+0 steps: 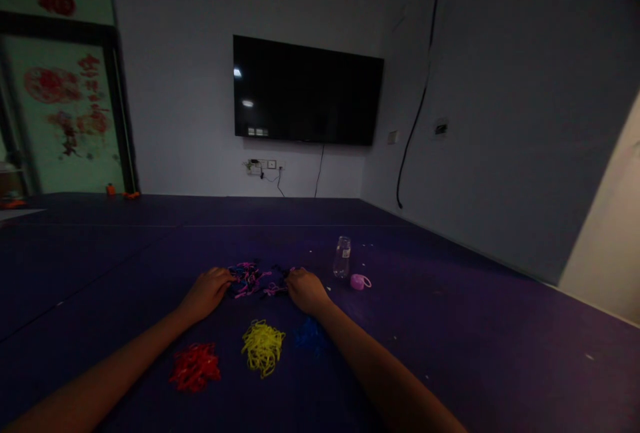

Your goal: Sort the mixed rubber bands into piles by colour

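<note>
A mixed heap of pink, dark and purple rubber bands lies between my two hands. My left hand is at its left edge, fingers curled together against the bands. At the right end, my right hand has its fingers closed on a smaller clump of pink and dark bands. The fingertips of both hands are partly hidden. Nearer to me lie a red pile of bands, a yellow pile of bands and a dim blue pile beside my right wrist.
A clear bottle stands uncapped to the right of my right hand, with a pink looped cap beside it. Small white scraps dot the dark purple surface. A wall-mounted television and a hanging cable are beyond.
</note>
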Demonstrator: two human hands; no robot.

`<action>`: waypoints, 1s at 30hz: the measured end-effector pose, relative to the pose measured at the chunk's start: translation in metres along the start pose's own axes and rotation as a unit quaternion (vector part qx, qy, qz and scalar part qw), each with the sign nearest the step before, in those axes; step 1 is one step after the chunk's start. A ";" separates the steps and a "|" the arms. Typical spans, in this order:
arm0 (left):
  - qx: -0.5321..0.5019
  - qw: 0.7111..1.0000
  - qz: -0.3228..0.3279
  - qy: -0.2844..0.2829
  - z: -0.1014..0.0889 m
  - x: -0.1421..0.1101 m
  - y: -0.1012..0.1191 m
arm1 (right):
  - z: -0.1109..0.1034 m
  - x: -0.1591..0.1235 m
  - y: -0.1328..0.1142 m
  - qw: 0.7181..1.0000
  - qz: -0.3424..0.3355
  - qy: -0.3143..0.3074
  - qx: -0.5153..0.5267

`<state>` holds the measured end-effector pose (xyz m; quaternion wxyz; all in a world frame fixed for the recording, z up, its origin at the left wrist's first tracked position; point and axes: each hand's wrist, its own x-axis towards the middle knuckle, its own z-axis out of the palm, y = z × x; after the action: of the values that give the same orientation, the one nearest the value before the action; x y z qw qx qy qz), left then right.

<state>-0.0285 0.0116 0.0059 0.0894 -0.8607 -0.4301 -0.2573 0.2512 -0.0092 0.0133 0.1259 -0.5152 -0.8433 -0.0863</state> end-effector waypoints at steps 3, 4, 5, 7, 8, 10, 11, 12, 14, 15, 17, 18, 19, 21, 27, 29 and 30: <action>-0.007 1.000 -0.023 0.014 -0.003 0.000 0.001 | 0.000 0.000 0.000 1.000 -0.005 0.000 -0.002; -0.010 0.999 -0.034 0.018 -0.004 0.000 0.002 | -0.001 0.000 0.000 1.000 -0.008 0.001 -0.004; -0.012 0.999 -0.045 0.021 -0.005 0.000 0.002 | -0.001 0.000 0.000 1.000 -0.012 0.003 -0.007; -0.012 0.997 -0.069 0.021 -0.007 0.001 0.003 | -0.001 -0.001 0.000 1.000 -0.017 0.005 -0.016; -0.011 0.996 -0.083 0.019 -0.008 0.001 0.003 | -0.002 -0.001 0.000 1.000 -0.019 0.007 -0.020; -0.009 0.994 -0.108 0.015 -0.010 0.001 0.004 | -0.002 -0.001 -0.001 1.000 -0.019 0.011 -0.021; -0.008 0.993 -0.119 0.015 -0.010 0.000 0.005 | -0.002 -0.001 -0.001 1.000 -0.018 0.012 -0.018; -0.009 0.991 -0.129 0.016 -0.011 0.000 0.006 | -0.002 -0.002 -0.001 1.000 -0.017 0.013 -0.015; -0.010 0.989 -0.144 0.016 -0.011 0.000 0.006 | -0.002 -0.002 0.000 1.000 -0.018 0.015 -0.011; -0.013 0.989 -0.149 0.013 -0.011 0.000 0.006 | -0.002 -0.002 0.000 1.000 -0.019 0.015 -0.011; -0.029 0.988 -0.150 0.009 -0.010 0.000 0.005 | -0.002 -0.001 0.000 1.000 -0.022 0.015 -0.013; -0.043 0.988 -0.147 0.009 -0.009 0.000 0.005 | -0.002 -0.001 0.000 1.000 -0.023 0.015 -0.014; -0.058 0.988 -0.143 0.010 -0.009 0.000 0.004 | -0.001 -0.001 0.000 1.000 -0.023 0.015 -0.014; -0.088 0.987 -0.136 0.016 -0.008 0.000 0.004 | -0.001 -0.001 0.000 0.999 -0.022 0.016 -0.017; -0.156 0.981 -0.114 0.007 -0.009 0.000 0.005 | 0.000 0.000 0.000 1.000 -0.014 0.012 -0.014; -0.156 0.981 -0.117 0.003 -0.009 0.000 0.005 | 0.001 0.000 0.000 1.000 -0.003 0.011 -0.011; -0.147 0.981 -0.123 0.002 -0.010 0.000 0.006 | 0.001 0.000 0.000 1.000 0.002 0.009 -0.010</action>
<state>-0.0275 0.0048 0.0148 -0.0697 -0.8042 -0.4902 -0.3287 0.2513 -0.0087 0.0119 0.1286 -0.5170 -0.8404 -0.0993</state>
